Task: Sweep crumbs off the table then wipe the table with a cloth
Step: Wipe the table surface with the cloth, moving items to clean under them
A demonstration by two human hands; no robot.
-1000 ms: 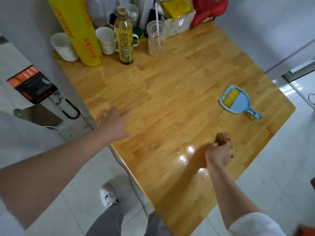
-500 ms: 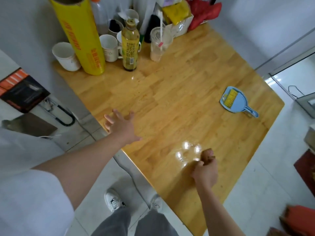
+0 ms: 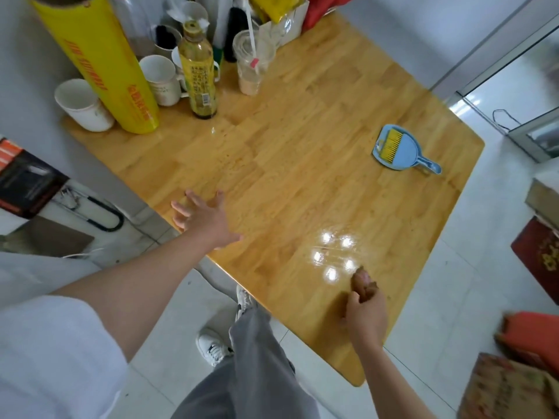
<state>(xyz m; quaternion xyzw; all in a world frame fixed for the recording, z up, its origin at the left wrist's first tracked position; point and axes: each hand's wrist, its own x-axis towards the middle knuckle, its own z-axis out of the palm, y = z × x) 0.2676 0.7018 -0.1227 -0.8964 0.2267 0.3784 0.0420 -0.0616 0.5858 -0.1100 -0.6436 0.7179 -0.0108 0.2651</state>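
The wooden table carries a faint scatter of tiny crumbs near its middle. A blue dustpan with a yellow brush in it lies at the right side, well away from both hands. My left hand hovers over the table's left edge with its fingers spread and holds nothing. Close to the near corner, my right hand is curled round a small brown wad, probably a cloth, and presses it on the tabletop beside the bright light reflections.
At the far left stand a yellow film roll, white cups, a tea bottle and a plastic cup with a straw. Bags and boxes sit on the floor at the right. My legs are against the near edge.
My right hand has slid with the brown wad toward the near corner of the table. My left hand's fingers have spread wider over the left edge.
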